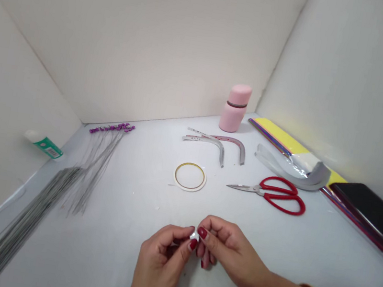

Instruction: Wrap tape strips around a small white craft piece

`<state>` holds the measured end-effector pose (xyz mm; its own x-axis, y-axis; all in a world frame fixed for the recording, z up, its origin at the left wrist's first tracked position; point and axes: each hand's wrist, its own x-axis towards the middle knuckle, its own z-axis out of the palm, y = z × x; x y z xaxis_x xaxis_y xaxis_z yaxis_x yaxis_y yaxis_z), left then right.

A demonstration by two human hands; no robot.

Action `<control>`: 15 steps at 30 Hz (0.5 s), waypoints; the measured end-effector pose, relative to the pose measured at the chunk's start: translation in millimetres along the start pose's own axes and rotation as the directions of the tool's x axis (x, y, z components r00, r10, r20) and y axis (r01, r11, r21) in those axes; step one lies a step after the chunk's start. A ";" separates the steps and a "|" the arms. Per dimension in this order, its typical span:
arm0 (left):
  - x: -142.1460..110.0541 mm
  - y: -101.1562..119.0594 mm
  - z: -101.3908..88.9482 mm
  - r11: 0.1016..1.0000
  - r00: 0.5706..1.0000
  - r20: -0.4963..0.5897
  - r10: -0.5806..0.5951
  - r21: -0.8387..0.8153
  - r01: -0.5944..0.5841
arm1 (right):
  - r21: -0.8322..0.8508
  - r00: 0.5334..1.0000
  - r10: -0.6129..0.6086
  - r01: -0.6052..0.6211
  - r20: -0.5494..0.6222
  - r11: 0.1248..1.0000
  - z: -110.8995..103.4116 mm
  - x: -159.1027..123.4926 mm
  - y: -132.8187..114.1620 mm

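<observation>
The left hand (159,264) and right hand (232,252) are nearly closed, pinching a small shiny white piece (194,235) between their fingertips, over the table (116,248). Beyond them lie a tape roll (189,176) and red-handled scissors (266,192). Purple-tipped wires (93,181) lie further left, and a pink bottle (235,108) stands near the back wall (139,33).

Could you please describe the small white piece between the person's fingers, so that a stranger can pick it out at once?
On the white table, look at the near side, where the two hands meet. Between the left hand and right hand sits a tiny shiny white piece, the only thing lifted off the table.
</observation>
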<state>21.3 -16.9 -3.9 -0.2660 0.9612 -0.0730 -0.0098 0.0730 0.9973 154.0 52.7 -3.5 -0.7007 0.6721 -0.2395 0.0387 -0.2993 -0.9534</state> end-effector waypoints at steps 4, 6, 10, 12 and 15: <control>1.7 2.0 0.7 0.976 0.992 0.034 -0.118 -0.179 0.122 | 0.062 1.000 0.017 -0.018 0.015 0.998 0.0 2.5 -1.3; 1.1 1.7 1.1 0.979 0.995 0.026 -0.096 -0.176 0.100 | 0.056 1.000 0.024 -0.024 -0.001 0.998 0.5 2.8 -1.4; 0.3 0.5 -0.4 0.998 0.999 0.005 0.051 -0.043 -0.051 | 0.008 0.999 0.029 -0.028 -0.027 1.000 2.1 1.6 -1.2; 0.4 0.6 -1.3 0.998 0.998 0.023 0.066 -0.003 -0.066 | -0.007 0.999 0.030 -0.030 -0.031 1.000 2.6 1.3 -1.5; -0.1 1.1 -1.1 0.996 0.996 0.019 0.087 0.015 -0.088 | 0.017 0.999 0.041 -0.040 -0.026 0.999 2.1 1.9 -2.2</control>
<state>20.3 -17.2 -2.8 -0.2476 0.9687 0.0141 0.0281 -0.0074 0.9996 151.1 53.2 -1.5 -0.6799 0.6766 -0.2827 0.0546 -0.3378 -0.9396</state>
